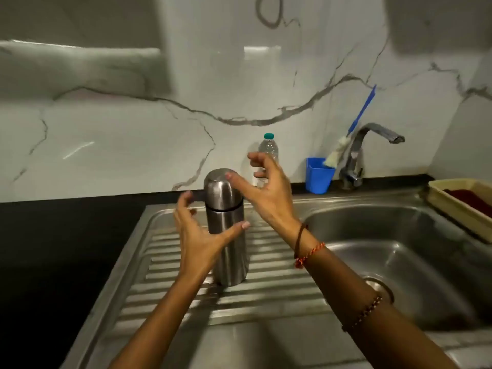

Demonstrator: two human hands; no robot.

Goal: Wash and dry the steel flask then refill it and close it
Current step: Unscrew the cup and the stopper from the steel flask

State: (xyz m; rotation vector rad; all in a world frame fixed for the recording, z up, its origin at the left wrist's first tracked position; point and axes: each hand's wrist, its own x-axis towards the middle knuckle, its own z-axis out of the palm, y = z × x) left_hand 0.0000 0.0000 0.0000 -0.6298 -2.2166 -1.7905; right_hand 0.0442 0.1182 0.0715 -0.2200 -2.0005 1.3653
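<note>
Both hands are spread, gripping nothing: the left hand (197,233) flanks the body of the steel flask (226,230), the right hand (266,187) hovers at its cap (222,189). Upright between them on the ribbed drainboard (266,288), the flask looks rigid, smooth, probably slippery; best gripped mid-body.

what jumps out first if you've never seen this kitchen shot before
A steel flask stands upright with its cap on, on the ribbed drainboard left of the sink bowl. The left hand and right hand are spread open around it. Behind, a water bottle stands by the wall.
</note>
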